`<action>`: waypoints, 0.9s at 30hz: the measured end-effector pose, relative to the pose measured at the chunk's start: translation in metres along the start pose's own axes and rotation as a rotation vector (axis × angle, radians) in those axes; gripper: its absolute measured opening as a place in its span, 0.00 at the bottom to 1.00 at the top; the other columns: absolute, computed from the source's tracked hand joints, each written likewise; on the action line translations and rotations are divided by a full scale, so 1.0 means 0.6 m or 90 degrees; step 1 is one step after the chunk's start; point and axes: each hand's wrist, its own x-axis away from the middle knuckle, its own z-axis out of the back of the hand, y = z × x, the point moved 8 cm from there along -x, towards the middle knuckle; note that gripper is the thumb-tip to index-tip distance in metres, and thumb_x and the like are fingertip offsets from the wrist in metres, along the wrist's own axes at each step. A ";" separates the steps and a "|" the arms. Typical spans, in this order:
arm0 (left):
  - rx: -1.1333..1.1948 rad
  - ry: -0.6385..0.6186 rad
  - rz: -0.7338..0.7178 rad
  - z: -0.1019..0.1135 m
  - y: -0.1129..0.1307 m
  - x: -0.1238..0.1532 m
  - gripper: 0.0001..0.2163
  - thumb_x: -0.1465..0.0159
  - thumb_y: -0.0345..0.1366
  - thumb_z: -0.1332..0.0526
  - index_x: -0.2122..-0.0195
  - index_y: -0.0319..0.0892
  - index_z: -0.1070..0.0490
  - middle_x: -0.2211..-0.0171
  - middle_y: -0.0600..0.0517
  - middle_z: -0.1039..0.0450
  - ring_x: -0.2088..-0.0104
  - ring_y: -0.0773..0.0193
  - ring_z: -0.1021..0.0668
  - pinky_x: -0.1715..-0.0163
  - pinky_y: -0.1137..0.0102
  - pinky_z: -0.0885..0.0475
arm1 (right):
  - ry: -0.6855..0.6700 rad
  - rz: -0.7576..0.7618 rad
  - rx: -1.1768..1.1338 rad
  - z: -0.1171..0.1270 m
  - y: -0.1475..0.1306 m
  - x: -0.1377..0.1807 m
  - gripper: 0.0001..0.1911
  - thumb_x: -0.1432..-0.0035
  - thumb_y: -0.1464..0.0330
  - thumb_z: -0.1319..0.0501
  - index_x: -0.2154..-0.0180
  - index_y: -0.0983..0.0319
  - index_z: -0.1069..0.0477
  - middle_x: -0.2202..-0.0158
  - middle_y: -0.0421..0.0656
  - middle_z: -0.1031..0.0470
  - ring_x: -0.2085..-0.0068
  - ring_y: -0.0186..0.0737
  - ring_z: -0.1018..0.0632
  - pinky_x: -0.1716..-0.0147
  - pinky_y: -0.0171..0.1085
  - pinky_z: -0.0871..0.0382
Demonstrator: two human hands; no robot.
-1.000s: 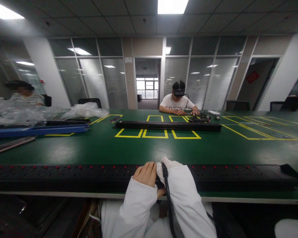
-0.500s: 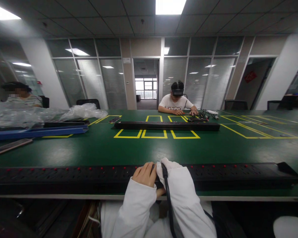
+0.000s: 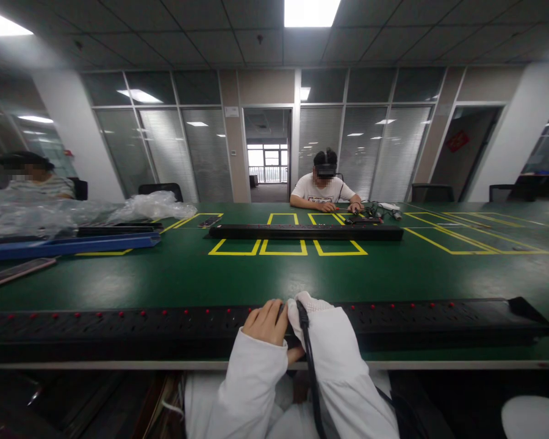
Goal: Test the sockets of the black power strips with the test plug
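Note:
A long black power strip (image 3: pixel 165 329), with a row of small red parts along its top, lies across the near edge of the green table. My left hand (image 3: pixel 266 322), bare, is wrapped over the strip's middle, fingers on top and thumb at its front side. Right beside it, my right hand (image 3: pixel 318 305) wears a white dotted glove and is closed around a black corded tool (image 3: pixel 303 314). The tool's thick cord runs down over my right sleeve. Its working end and the spot beneath it are hidden by my hands.
A second black power strip (image 3: pixel 306 232) lies farther back across yellow tape outlines. At left are clear plastic wrap (image 3: pixel 150 207), a blue channel (image 3: pixel 73 244) and a phone-like slab (image 3: pixel 18 272). A person (image 3: pixel 324 186) works opposite near tangled cables (image 3: pixel 375 210); another sits far left.
The whole view has shifted very slightly. Both hands keep the same hold on the strip and the corded tool.

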 end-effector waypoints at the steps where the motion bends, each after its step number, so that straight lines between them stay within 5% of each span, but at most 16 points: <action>1: 0.000 -0.002 -0.003 0.000 0.000 0.000 0.28 0.53 0.38 0.42 0.49 0.39 0.33 0.49 0.43 0.30 0.49 0.51 0.29 0.57 0.61 0.35 | 0.003 0.001 -0.001 0.002 0.000 0.001 0.18 0.40 0.57 0.48 0.56 0.64 0.33 0.62 0.42 0.29 0.64 0.30 0.28 0.62 0.36 0.32; 21: 0.015 0.016 0.013 0.001 0.001 -0.006 0.29 0.50 0.52 0.40 0.50 0.40 0.32 0.52 0.44 0.28 0.52 0.52 0.27 0.59 0.61 0.37 | 0.035 -0.052 -0.123 0.015 0.007 0.008 0.18 0.40 0.58 0.48 0.55 0.63 0.33 0.60 0.43 0.29 0.62 0.31 0.28 0.61 0.37 0.31; 27: 0.014 0.082 0.018 0.008 0.005 -0.005 0.27 0.46 0.53 0.44 0.51 0.39 0.32 0.54 0.43 0.27 0.53 0.52 0.27 0.58 0.60 0.37 | 0.065 -0.099 -0.225 0.024 0.033 0.002 0.17 0.40 0.57 0.48 0.58 0.62 0.31 0.63 0.42 0.28 0.64 0.30 0.27 0.62 0.35 0.31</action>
